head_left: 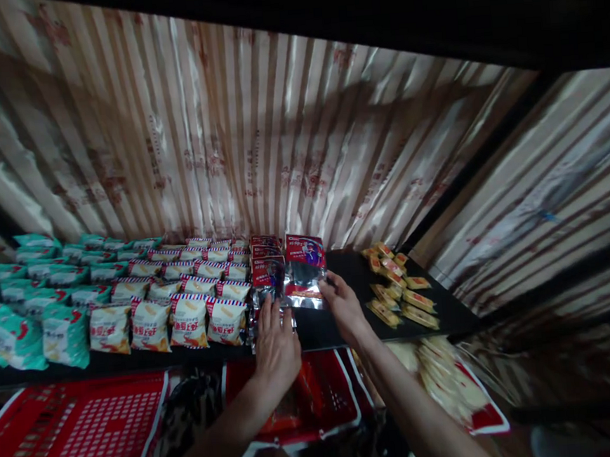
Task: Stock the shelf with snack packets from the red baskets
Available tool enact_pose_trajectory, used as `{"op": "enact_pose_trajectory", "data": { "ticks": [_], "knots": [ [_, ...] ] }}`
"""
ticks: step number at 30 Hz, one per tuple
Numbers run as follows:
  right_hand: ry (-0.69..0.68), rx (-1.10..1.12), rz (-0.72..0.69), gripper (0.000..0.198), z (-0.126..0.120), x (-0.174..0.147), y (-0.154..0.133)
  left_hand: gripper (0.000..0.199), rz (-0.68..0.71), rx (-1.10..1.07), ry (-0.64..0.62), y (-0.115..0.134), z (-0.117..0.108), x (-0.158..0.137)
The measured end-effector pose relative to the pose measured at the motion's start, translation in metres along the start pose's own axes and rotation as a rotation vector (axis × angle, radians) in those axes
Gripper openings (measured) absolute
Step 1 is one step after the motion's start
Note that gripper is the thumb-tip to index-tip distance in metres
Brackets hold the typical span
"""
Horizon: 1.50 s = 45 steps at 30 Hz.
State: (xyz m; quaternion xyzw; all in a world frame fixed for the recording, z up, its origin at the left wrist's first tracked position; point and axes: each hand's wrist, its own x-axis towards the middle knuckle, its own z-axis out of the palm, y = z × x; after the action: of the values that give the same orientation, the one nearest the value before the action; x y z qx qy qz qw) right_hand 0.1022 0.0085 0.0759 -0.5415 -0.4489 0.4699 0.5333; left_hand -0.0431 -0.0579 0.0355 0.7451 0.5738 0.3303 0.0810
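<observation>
A red and silver snack packet with a dark clear window (305,271) lies tilted at the right of a column of matching packets (266,268) on the black shelf. My right hand (344,308) pinches its lower right corner between thumb and fingers. My left hand (277,347) lies with fingers stretched out over the front packet of the column, and nothing is gripped in it. The fingers partly cover that packet. To the left stand rows of white chip bags (189,318) with striped tops.
Teal bags (65,335) fill the shelf's left end. Small yellow wrapped snacks (394,285) lie in a loose pile at right. Below are red baskets (109,423), one holding pale packets (446,376). A striped curtain (277,139) hangs behind; a dark shelf (373,19) overhangs above.
</observation>
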Motion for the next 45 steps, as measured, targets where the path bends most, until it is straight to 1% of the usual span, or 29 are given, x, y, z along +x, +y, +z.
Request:
{"op": "enact_pose_trajectory", "data": {
  "ticks": [3, 7, 10, 13, 17, 23, 27, 30, 34, 37, 41, 43, 45],
  "knots": [
    [0.025, -0.041, -0.033, 0.056, 0.025, 0.033, -0.005, 0.049, -0.014, 0.049, 0.006, -0.002, 0.008, 0.019],
    [-0.021, -0.199, -0.082, 0.048, 0.053, 0.068, -0.001, 0.05, -0.033, 0.079, -0.046, -0.007, 0.016, 0.027],
    [-0.021, -0.389, -0.145, 0.04, 0.065, 0.084, 0.005, 0.052, -0.041, 0.102, -0.065, -0.01, 0.019, 0.028],
    [0.028, -0.573, -0.187, 0.041, 0.071, 0.093, 0.009, 0.056, -0.042, 0.132, -0.047, -0.015, 0.024, 0.027],
    [0.011, -0.738, -0.183, 0.046, 0.075, 0.098, 0.009, 0.057, -0.051, 0.179, -0.047, -0.02, 0.028, 0.028],
    [-0.03, -0.986, -0.139, 0.032, 0.079, 0.099, 0.007, 0.054, -0.053, 0.188, -0.052, -0.021, 0.028, 0.029],
    [-0.044, -1.127, -0.147, 0.035, 0.083, 0.099, 0.006, 0.053, -0.035, 0.204, -0.024, -0.023, 0.031, 0.029],
    [-0.047, -1.214, -0.106, 0.037, 0.087, 0.098, 0.005, 0.052, -0.014, 0.205, 0.002, -0.025, 0.032, 0.028],
    [-0.045, -1.274, -0.085, 0.039, 0.093, 0.094, 0.005, 0.05, 0.001, 0.205, 0.02, -0.026, 0.032, 0.028],
    [-0.02, -1.306, -0.141, 0.044, 0.097, 0.089, 0.007, 0.049, -0.003, 0.196, 0.028, -0.026, 0.033, 0.028],
    [0.024, -1.326, -0.29, 0.051, 0.101, 0.086, 0.012, 0.048, 0.002, 0.186, 0.036, -0.027, 0.034, 0.028],
    [0.003, -1.315, -0.367, 0.051, 0.103, 0.087, 0.013, 0.048, -0.007, 0.174, 0.041, -0.028, 0.036, 0.028],
    [-0.066, -1.3, -0.405, 0.05, 0.105, 0.088, 0.014, 0.048, -0.017, 0.169, 0.047, -0.028, 0.037, 0.028]
  ]
}}
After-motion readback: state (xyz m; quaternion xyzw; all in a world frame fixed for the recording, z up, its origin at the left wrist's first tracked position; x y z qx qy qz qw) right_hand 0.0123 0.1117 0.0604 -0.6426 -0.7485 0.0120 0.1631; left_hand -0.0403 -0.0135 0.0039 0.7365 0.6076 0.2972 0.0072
